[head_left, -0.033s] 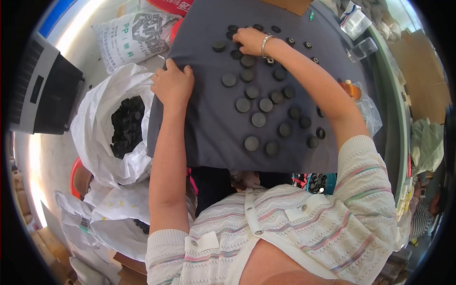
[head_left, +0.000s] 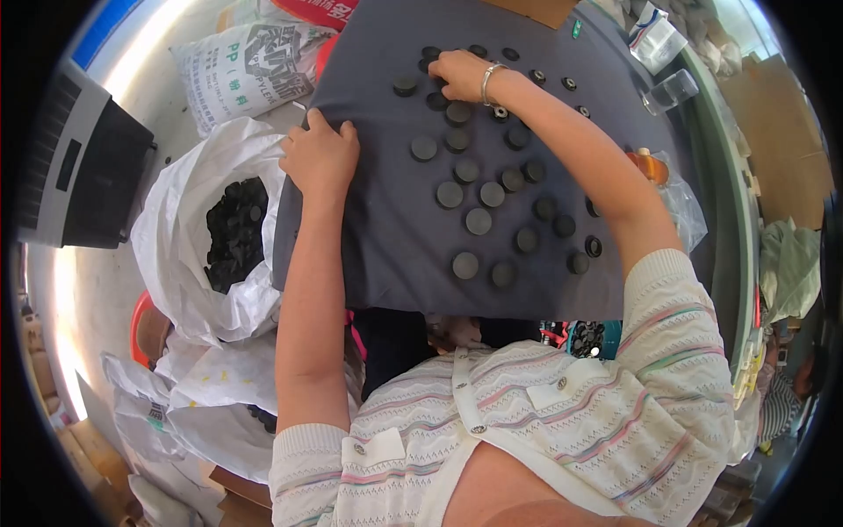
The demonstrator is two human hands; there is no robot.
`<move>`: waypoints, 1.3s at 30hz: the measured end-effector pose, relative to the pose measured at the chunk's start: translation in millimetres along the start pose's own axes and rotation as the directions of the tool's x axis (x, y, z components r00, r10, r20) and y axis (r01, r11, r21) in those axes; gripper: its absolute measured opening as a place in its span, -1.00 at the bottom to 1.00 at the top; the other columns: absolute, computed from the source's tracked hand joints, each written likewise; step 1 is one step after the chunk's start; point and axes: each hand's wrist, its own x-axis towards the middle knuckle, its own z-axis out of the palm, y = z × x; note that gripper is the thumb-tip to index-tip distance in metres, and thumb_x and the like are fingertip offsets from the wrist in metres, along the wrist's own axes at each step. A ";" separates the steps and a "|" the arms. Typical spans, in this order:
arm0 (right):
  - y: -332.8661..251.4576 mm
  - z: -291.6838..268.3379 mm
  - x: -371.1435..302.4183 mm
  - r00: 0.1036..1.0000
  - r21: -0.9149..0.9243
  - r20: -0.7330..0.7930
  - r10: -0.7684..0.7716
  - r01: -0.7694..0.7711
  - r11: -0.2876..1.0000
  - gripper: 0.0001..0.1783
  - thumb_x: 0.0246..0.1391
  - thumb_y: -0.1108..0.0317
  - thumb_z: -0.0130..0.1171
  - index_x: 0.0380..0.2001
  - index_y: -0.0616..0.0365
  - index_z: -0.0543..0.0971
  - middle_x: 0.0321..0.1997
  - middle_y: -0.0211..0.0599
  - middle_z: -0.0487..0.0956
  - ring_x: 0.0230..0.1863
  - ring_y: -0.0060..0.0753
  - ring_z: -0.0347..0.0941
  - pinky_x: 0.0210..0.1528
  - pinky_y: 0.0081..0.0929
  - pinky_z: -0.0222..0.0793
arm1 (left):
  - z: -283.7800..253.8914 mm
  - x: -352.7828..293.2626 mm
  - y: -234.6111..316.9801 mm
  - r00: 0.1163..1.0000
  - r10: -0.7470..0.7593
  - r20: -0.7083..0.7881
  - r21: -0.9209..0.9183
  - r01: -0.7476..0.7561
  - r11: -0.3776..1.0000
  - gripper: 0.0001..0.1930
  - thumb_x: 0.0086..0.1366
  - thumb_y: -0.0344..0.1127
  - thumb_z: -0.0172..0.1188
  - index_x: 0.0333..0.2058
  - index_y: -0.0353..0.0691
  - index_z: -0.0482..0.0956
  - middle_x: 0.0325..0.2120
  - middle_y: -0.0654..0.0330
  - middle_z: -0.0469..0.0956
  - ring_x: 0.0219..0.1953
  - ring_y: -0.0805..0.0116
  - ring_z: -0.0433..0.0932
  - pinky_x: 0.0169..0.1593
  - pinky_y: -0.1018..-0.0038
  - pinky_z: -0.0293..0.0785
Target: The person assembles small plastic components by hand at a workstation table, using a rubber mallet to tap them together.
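On the grey cloth (head_left: 386, 237) nothing has shifted: our left hand (head_left: 320, 156) lies spread at its edge, our right hand (head_left: 457, 75) curls over far discs (head_left: 479, 220), grip unclear

Head view, steeply down, close.

Roughly two dozen dark round discs (head_left: 479, 220) on one grey cloth (head_left: 386, 246), beside one open white sack (head_left: 189, 228).
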 end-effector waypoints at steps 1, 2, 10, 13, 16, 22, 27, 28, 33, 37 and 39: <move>0.2 1.4 1.6 1.000 0.000 0.000 -0.002 0.002 1.000 -0.64 -0.11 0.47 0.19 -0.15 0.25 0.56 -0.20 -0.07 0.59 -0.11 -0.02 0.51 -0.02 -0.22 0.42 | 0.3 -0.2 -0.7 1.000 -0.002 -0.002 0.002 0.002 1.000 -0.47 0.17 0.00 0.07 0.01 -0.26 0.43 -0.12 -0.15 0.46 0.01 -0.11 0.40 0.02 -0.02 0.30; 0.3 3.2 2.6 0.996 0.029 -0.092 -0.014 0.017 0.999 -0.64 -0.12 0.45 0.20 -0.16 0.24 0.57 -0.21 -0.08 0.60 -0.11 -0.03 0.51 -0.02 -0.24 0.42 | 0.6 -0.2 -1.3 1.000 -0.004 -0.003 0.003 0.004 1.000 -0.47 0.17 0.00 0.07 0.01 -0.26 0.43 -0.12 -0.15 0.46 0.01 -0.11 0.40 0.02 -0.02 0.30; 10.4 14.0 2.4 0.952 0.368 -0.291 0.092 0.023 0.930 -0.58 -0.14 0.39 0.20 -0.11 0.23 0.54 -0.30 -0.10 0.58 -0.19 -0.06 0.52 -0.06 -0.26 0.43 | -1.8 0.0 1.5 1.000 0.005 0.016 -0.015 -0.005 1.000 -0.47 0.17 -0.01 0.05 0.01 -0.28 0.42 -0.11 -0.16 0.46 0.01 -0.11 0.41 0.02 -0.01 0.30; 8.9 8.6 -1.3 0.986 0.160 -0.115 0.118 -0.099 0.982 -0.58 -0.15 0.42 0.21 -0.11 0.22 0.57 -0.19 -0.09 0.62 -0.13 -0.07 0.54 0.00 -0.30 0.42 | -0.9 0.7 -0.9 1.000 -0.006 0.012 -0.010 0.006 1.000 -0.47 0.17 -0.01 0.04 0.02 -0.27 0.42 -0.11 -0.16 0.46 0.01 -0.11 0.40 0.03 -0.01 0.29; 5.4 7.9 -4.8 0.994 0.062 -0.075 0.081 -0.077 0.995 -0.58 -0.15 0.42 0.22 -0.12 0.22 0.58 -0.19 -0.09 0.62 -0.11 -0.06 0.53 0.01 -0.28 0.41 | -1.6 -0.3 -1.8 1.000 -0.002 0.009 -0.006 0.002 1.000 -0.46 0.18 -0.01 0.04 0.04 -0.27 0.42 -0.11 -0.15 0.46 0.02 -0.11 0.40 0.03 0.00 0.28; 45.5 -22.9 -16.5 0.968 0.153 -0.243 0.061 -0.024 0.988 -0.59 -0.16 0.36 0.19 -0.16 0.26 0.57 -0.27 -0.06 0.61 -0.22 -0.13 0.55 -0.14 -0.34 0.47 | -4.8 -1.5 1.0 0.999 0.006 0.045 0.002 -0.006 1.000 -0.45 0.18 -0.01 0.04 0.06 -0.25 0.41 -0.10 -0.15 0.45 0.03 -0.10 0.39 0.04 -0.01 0.28; 48.7 -11.0 -34.3 0.982 0.142 -0.089 0.168 -0.154 0.978 -0.59 -0.17 0.44 0.19 -0.14 0.23 0.58 -0.21 -0.03 0.61 -0.18 -0.12 0.54 -0.06 -0.33 0.43 | -0.8 -0.8 4.7 1.000 0.000 0.021 -0.004 0.000 1.000 -0.45 0.18 0.01 0.05 0.04 -0.25 0.42 -0.09 -0.15 0.45 0.03 -0.10 0.39 0.03 -0.01 0.29; 53.5 -7.2 -35.5 0.981 0.141 -0.090 0.172 -0.158 0.977 -0.59 -0.17 0.44 0.19 -0.14 0.23 0.58 -0.21 -0.03 0.61 -0.18 -0.12 0.54 -0.06 -0.33 0.43 | -0.2 -0.4 9.3 1.000 0.008 0.023 -0.001 -0.008 1.000 -0.45 0.17 0.01 0.06 0.04 -0.25 0.42 -0.09 -0.15 0.45 0.03 -0.10 0.39 0.03 -0.01 0.29; 45.2 2.3 -14.1 0.995 0.028 -0.073 0.061 -0.059 0.998 -0.59 -0.16 0.38 0.20 -0.14 0.22 0.58 -0.19 -0.02 0.60 -0.12 -0.02 0.51 -0.01 -0.22 0.40 | 1.7 2.1 -2.0 0.999 -0.008 -0.049 0.010 0.008 1.000 -0.50 0.15 -0.01 0.08 -0.05 -0.26 0.46 -0.15 -0.15 0.48 -0.01 -0.11 0.43 -0.02 -0.01 0.33; 55.6 25.3 1.1 0.976 -0.058 -0.108 -0.188 0.182 0.982 -0.60 -0.04 0.21 0.16 -0.14 0.21 0.54 -0.08 0.00 0.53 -0.03 0.04 0.44 -0.01 -0.13 0.38 | -0.1 -7.9 -24.4 0.968 0.126 -0.218 -0.096 -0.150 0.984 -0.71 0.07 -0.25 0.04 -0.31 -0.35 0.54 -0.30 -0.15 0.55 -0.22 -0.06 0.53 -0.11 0.10 0.42; 104.9 31.7 -17.9 0.980 -0.011 -0.155 -0.122 0.122 0.992 -0.51 0.00 0.20 0.17 -0.01 0.22 0.51 -0.02 -0.02 0.54 0.01 -0.01 0.46 0.05 -0.21 0.37 | 3.0 -5.0 0.4 0.982 0.082 -0.168 -0.262 -0.125 0.957 -0.74 0.04 -0.35 0.05 -0.32 -0.37 0.58 -0.32 -0.13 0.56 -0.22 -0.02 0.54 -0.12 0.15 0.43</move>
